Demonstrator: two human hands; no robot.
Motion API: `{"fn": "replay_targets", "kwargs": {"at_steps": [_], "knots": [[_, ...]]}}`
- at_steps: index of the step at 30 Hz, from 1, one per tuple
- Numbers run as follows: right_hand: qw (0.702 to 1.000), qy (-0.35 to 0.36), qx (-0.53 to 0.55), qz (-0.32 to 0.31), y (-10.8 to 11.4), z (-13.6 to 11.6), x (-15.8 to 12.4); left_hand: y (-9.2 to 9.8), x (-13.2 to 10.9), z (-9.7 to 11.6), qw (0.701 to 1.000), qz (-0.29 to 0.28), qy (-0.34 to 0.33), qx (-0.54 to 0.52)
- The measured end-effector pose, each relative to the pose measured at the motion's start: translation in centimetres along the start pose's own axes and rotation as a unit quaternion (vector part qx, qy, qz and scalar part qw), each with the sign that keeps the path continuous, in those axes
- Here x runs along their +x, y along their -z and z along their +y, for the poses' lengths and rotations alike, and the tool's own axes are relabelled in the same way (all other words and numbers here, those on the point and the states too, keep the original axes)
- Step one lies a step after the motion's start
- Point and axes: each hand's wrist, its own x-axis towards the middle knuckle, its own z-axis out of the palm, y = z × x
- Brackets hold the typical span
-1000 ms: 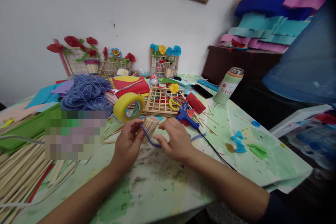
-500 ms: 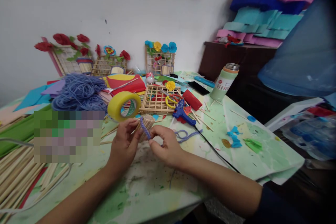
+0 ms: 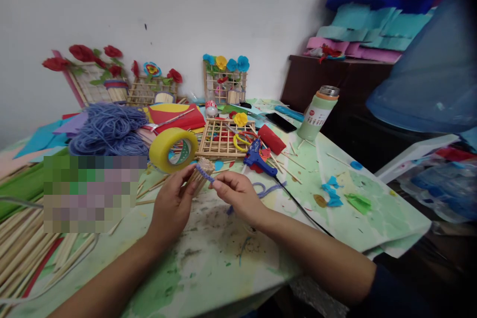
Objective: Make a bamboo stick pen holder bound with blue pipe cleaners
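Note:
My left hand [image 3: 175,203] is closed round a small bundle of thin wooden sticks [image 3: 201,171], held tilted just above the table. My right hand [image 3: 236,194] pinches a blue-purple yarn strand [image 3: 204,173] that lies across the top of the bundle. The loose tail of the yarn [image 3: 266,190] trails on the table to the right of my right hand. Both hands work close together near the middle of the green-stained table [image 3: 223,258].
A yellow tape roll [image 3: 172,150], a heap of blue yarn [image 3: 108,131], a wooden lattice frame [image 3: 223,139], a blue glue gun [image 3: 257,156] with black cord, a green bottle [image 3: 316,114], a phone [image 3: 283,122], and long sticks [image 3: 26,248] at the left. Flower-decorated frames line the wall.
My right hand drew the yarn up from under the bundle and across its top. The bundle rose slightly and tilted more upright in my left hand.

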Motion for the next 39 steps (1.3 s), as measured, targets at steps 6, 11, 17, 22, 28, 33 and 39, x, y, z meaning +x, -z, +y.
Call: {"fn": "replay_targets", "kwargs": {"at_steps": [6, 11, 17, 22, 28, 33, 39], "knots": [[0.99, 0.024, -0.135, 0.042, 0.3, 0.4, 0.2, 0.1, 0.1, -0.5, 1.0, 0.0, -0.004, 0.003], [0.98, 0.037, -0.19, 0.052, 0.7, 0.4, 0.3, -0.1, 0.2, -0.6, 0.992, -0.006, 0.064, -0.11], [0.97, 0.051, -0.23, 0.068, 1.1, 0.2, 0.5, -0.4, 0.1, -0.5, 0.976, -0.005, 0.112, -0.184], [0.968, 0.056, -0.236, 0.071, 1.3, 0.6, 0.6, -0.5, 0.0, -1.0, 0.971, -0.009, 0.117, -0.207], [0.966, 0.05, -0.245, 0.069, 1.4, 0.6, 0.6, -0.6, -0.2, -1.1, 0.966, -0.008, 0.123, -0.229], [0.962, 0.055, -0.256, 0.071, 1.4, 0.5, 0.6, -0.5, -0.2, -1.0, 0.961, -0.013, 0.132, -0.242], [0.96, 0.052, -0.265, 0.077, 1.5, 0.7, 0.7, -0.6, -0.3, -0.9, 0.958, -0.012, 0.138, -0.251]]}}
